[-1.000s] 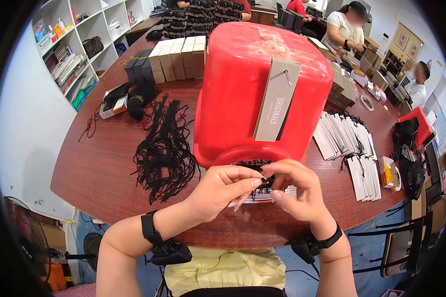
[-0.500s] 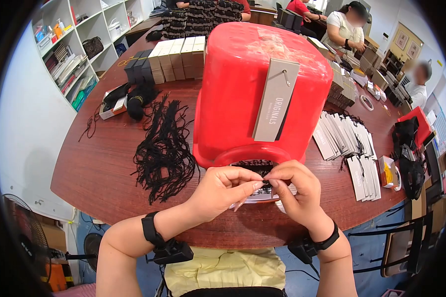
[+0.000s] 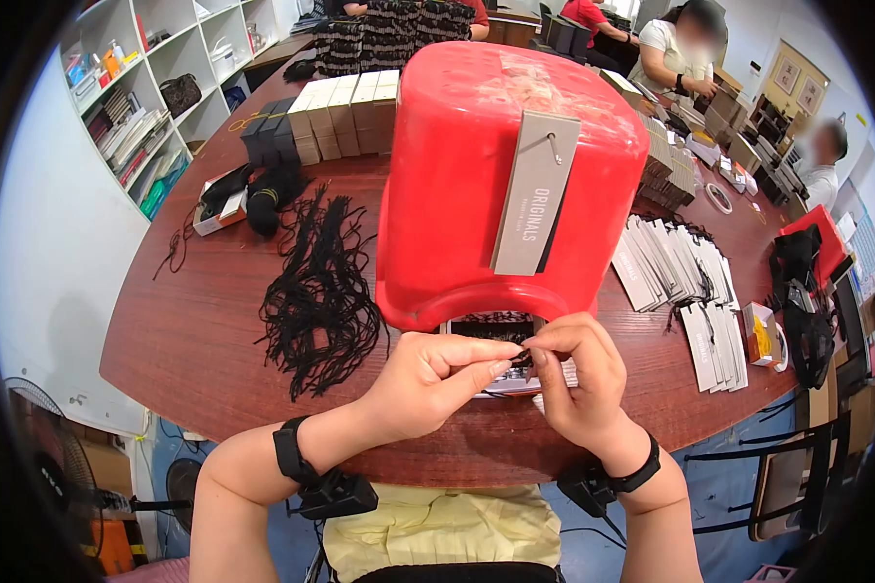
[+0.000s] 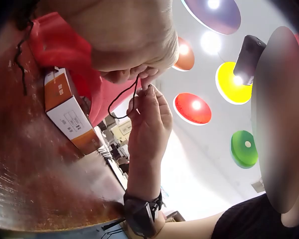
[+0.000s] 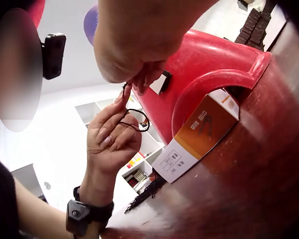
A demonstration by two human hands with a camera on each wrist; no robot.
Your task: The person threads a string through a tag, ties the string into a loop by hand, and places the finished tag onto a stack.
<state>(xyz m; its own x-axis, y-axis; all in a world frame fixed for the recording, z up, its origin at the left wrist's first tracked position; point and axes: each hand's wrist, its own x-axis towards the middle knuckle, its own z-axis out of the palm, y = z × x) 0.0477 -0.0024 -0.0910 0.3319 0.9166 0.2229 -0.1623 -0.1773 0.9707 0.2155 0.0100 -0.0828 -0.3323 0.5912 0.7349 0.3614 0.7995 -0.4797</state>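
Fingertips of my left hand [image 3: 428, 379] and right hand [image 3: 588, 374] meet in front of the red plastic tub [image 3: 457, 194]. Between them they pinch a thin black cord [image 4: 110, 110]. Part of the cord hangs as a loop [image 5: 148, 123] beside the left fingers in the right wrist view. The pinched part is mostly hidden by the fingertips. Behind the hands, an orange and white box [image 5: 199, 134] sits at the tub's cut-out, with dark cords [image 3: 486, 328] inside it. A grey tag reading ORIGINALS [image 3: 533, 199] hangs on the tub's near side.
A heap of black cords [image 3: 321, 301] lies left of the tub. Grey tags with black strings [image 3: 676, 267] are piled on the right. Stacked pale boxes [image 3: 350, 112] stand behind left. Other people [image 3: 676, 58] work at the far side of the wooden table [image 3: 194, 321].
My right thumb and fingers were spread apart a second ago; they have come together on the cord beside the left fingertips. The left hand has kept its pinch, hardly moving.
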